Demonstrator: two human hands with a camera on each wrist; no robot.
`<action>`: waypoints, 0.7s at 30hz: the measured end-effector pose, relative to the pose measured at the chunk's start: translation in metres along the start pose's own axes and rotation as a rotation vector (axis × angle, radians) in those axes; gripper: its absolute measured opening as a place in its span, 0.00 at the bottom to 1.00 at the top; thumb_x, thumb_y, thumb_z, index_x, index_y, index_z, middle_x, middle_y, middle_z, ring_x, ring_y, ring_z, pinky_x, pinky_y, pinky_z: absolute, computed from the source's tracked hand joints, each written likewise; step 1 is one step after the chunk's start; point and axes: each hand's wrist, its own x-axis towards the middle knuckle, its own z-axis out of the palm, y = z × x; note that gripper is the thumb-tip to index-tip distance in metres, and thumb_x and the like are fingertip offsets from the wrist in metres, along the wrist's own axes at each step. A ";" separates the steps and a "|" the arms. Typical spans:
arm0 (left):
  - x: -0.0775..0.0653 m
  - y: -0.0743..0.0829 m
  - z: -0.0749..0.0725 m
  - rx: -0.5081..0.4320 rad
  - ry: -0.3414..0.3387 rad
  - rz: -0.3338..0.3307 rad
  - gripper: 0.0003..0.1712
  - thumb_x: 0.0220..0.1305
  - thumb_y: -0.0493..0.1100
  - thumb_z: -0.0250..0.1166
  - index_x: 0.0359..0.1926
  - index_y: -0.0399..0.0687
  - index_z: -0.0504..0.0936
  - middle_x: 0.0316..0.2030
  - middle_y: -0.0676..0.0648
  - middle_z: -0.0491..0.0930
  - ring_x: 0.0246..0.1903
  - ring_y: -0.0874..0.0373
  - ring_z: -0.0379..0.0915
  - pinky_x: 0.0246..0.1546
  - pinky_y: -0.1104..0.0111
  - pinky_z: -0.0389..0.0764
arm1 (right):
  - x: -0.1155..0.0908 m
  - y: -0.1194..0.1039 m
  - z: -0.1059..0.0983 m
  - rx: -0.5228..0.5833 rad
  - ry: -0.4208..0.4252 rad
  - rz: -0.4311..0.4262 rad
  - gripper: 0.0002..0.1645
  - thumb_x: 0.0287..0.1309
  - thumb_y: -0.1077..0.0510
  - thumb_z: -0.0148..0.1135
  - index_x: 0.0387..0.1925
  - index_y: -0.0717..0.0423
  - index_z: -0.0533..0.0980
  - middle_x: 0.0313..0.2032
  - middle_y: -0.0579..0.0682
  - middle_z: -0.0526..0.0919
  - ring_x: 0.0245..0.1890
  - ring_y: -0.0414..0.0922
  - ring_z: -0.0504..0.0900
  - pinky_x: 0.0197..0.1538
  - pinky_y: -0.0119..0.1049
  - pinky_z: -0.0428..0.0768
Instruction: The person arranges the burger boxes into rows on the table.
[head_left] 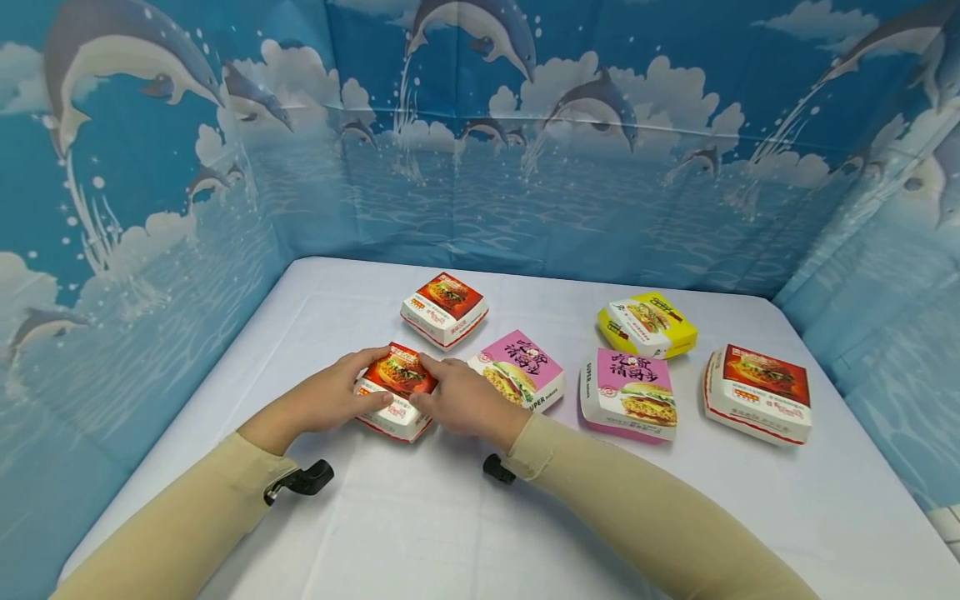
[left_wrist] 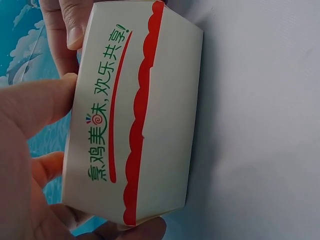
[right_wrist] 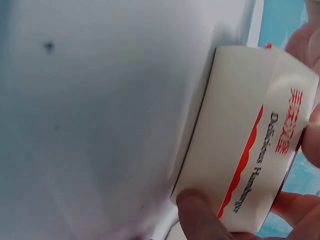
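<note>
A white burger box with a red burger picture on its lid [head_left: 397,372] sits between both hands on the white-clothed table. My left hand [head_left: 330,398] grips its left side, thumb on the near part of the lid and fingers around the far left edge. On the other side my right hand [head_left: 471,400] holds it, thumb at the near right edge. In the left wrist view, the box's side wall [left_wrist: 145,115] shows a scalloped red band, its base right at the cloth. A right-hand fingertip presses low on the box wall [right_wrist: 235,130] in the right wrist view.
Just behind stands a similar red-topped box [head_left: 444,308]. A pink burger box [head_left: 521,367] lies close by the right hand. Further right are another pink box [head_left: 628,393], a yellow box [head_left: 648,323] and a red-topped box [head_left: 759,393]. A dolphin-print curtain [head_left: 480,192] surrounds the table.
</note>
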 end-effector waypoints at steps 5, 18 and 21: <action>-0.001 0.003 0.001 0.000 0.012 -0.032 0.52 0.67 0.70 0.66 0.83 0.58 0.56 0.79 0.34 0.59 0.76 0.34 0.61 0.72 0.34 0.66 | -0.007 -0.003 0.003 -0.085 0.032 -0.024 0.44 0.73 0.34 0.59 0.82 0.40 0.60 0.81 0.60 0.59 0.79 0.57 0.64 0.76 0.53 0.72; -0.002 0.003 0.003 -0.010 0.028 -0.032 0.51 0.69 0.68 0.65 0.83 0.54 0.56 0.78 0.33 0.60 0.73 0.36 0.65 0.71 0.35 0.68 | -0.006 -0.005 0.006 -0.115 0.022 -0.022 0.55 0.63 0.27 0.66 0.83 0.41 0.57 0.83 0.61 0.51 0.80 0.64 0.60 0.75 0.55 0.73; -0.004 0.001 0.001 -0.028 0.009 -0.020 0.49 0.71 0.66 0.64 0.83 0.56 0.55 0.78 0.33 0.60 0.69 0.36 0.70 0.69 0.37 0.71 | -0.004 -0.006 0.004 -0.091 -0.007 -0.002 0.55 0.64 0.28 0.66 0.83 0.39 0.56 0.84 0.60 0.47 0.81 0.64 0.59 0.75 0.56 0.72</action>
